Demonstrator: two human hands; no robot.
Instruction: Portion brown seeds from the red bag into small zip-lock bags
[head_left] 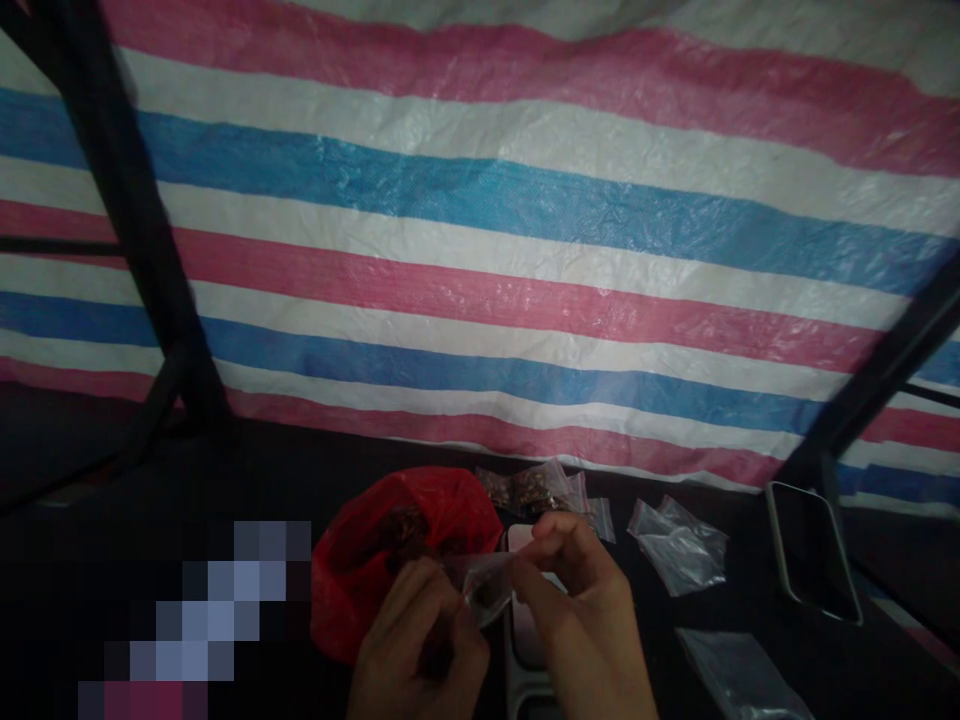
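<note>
My left hand [416,640] and my right hand [581,610] are close together low in the view, both pinching a small clear plastic bag [484,585] between their fingertips. Just behind my left hand lies an open red plastic bag [360,565] with dark brown pieces inside. Beneath my hands a pale small device [525,640] shows, partly hidden.
A filled clear packet [532,487] with brown contents lies behind the hands. Empty clear bags [679,545] lie to the right, another [739,675] at the lower right. A dark phone [814,560] leans at the right. A striped tarpaulin [480,250] and dark poles [142,230] stand behind.
</note>
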